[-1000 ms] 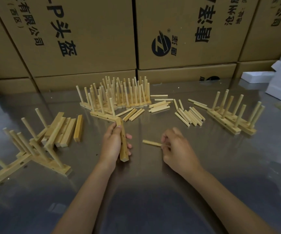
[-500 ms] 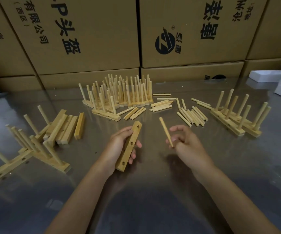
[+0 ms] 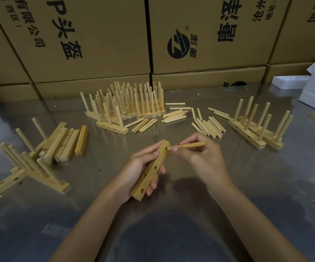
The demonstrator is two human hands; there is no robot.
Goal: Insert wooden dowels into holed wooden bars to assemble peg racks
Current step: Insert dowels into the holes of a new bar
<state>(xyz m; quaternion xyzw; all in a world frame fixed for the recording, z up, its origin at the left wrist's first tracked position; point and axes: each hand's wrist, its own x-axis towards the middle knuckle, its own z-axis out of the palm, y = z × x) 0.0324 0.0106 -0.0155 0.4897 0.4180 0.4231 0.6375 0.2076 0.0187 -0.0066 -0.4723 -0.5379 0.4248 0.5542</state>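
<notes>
Left hand [image 3: 139,171] grips holed wooden bar [image 3: 150,171], tilted, held above metal table [image 3: 171,224]. Right hand [image 3: 202,157] pinches dowel [image 3: 189,145]; dowel tip sits at the bar's uppermost hole. Farther out: stack of bare bars [image 3: 64,142] at left, with pegged racks [image 3: 30,167] just beside it. Loose dowels [image 3: 208,126] lie beyond the hands. Finished racks [image 3: 257,129] at right, larger cluster [image 3: 128,106] at centre. Cardboard boxes [image 3: 96,35] at back.

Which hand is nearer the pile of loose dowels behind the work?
Right. The right hand sits just in front of the loose dowels, holding a dowel; the left hand, gripping the bar, is farther left.
</notes>
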